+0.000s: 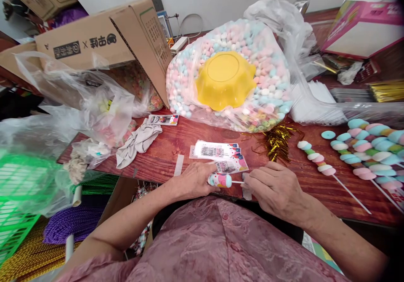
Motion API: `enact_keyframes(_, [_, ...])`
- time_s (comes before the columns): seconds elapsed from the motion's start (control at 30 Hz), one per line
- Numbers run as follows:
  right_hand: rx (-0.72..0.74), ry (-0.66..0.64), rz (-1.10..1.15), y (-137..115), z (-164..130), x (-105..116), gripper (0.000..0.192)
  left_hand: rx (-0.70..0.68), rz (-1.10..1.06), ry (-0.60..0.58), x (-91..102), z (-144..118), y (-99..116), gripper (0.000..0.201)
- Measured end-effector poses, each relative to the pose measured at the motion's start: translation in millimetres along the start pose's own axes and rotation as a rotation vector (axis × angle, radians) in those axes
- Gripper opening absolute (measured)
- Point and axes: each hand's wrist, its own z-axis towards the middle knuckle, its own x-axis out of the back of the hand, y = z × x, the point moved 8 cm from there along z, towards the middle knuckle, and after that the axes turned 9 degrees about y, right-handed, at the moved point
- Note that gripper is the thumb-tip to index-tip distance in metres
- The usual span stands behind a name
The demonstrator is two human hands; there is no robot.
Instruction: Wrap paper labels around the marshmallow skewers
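Close to the table's front edge, my left hand (197, 179) is closed around a marshmallow skewer (224, 181) in a printed wrapper; a pale blue end faces right. Its white stick (237, 182) runs to my right hand (274, 189), whose fingers pinch the stick's end. The fingers hide that tip. Just beyond my left hand lie printed plastic bags (217, 150), overlapping in a small stack. To the right, an unwrapped marshmallow skewer (317, 158) lies on the wood, and more twisted marshmallow skewers (375, 147) are piled farther right.
A large clear bag of marshmallows (271, 71) stands behind, with a yellow bowl (225, 78) upside down on it. Gold twist ties (279, 141) lie before it. Grey gloves (139, 143) and a cardboard box (91, 42) are leftward. A pink-and-white box (362, 25) stands back right.
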Motion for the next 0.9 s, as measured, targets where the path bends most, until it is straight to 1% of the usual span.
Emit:
enact_keyframes(0.1, [-0.011, -0.023, 0.001, -0.6, 2.4, -4.4, 0.024, -0.017, 0.068, -0.044, -3.8, -1.6, 1.1, 0.023])
enact_keyframes(0.17, [-0.026, -0.025, 0.021, 0.7, 2.5, -5.6, 0.024, -0.022, 0.048, -0.049, -3.7, -2.6, 1.7, 0.025])
enact_keyframes(0.3, [-0.098, -0.002, 0.098, 9.4, -3.0, -5.5, 0.019, -0.086, -0.039, -0.024, -0.5, -5.9, 5.0, 0.027])
enact_keyframes(0.4, [-0.136, 0.009, 0.114, 13.8, -7.7, -5.5, 0.018, -0.114, 0.021, 0.011, -0.2, -7.9, 4.1, 0.027])
enact_keyframes(0.53, [-0.106, 0.009, 0.055, 4.9, -5.9, -8.6, 0.023, -0.101, 0.157, 0.014, -6.8, -6.4, 5.3, 0.023])
enact_keyframes(0.63, [-0.093, 0.021, 0.033, -5.8, -1.7, -16.5, 0.026, -0.071, 0.141, -0.003, -13.1, -3.3, 9.7, 0.021])
enact_keyframes(0.7, [-0.092, 0.032, 0.046, -9.7, -0.1, -23.6, 0.026, -0.071, 0.060, -0.020, -15.1, -1.6, 13.9, 0.020])
enact_keyframes(0.77, [-0.104, 0.041, 0.057, -6.9, -0.2, -29.3, 0.027, -0.056, -0.101, -0.052, -13.7, -0.3, 15.8, 0.023])
enact_keyframes(0.83, [-0.126, 0.047, 0.071, 1.9, -1.0, -31.2, 0.027, 0.004, -0.344, -0.125, -11.0, 0.3, 13.8, 0.035])
enact_keyframes(0.9, [-0.126, 0.045, 0.090, 10.3, -0.8, -29.5, 0.027, 0.111, -0.597, -0.225, -10.0, -0.3, 9.1, 0.043])
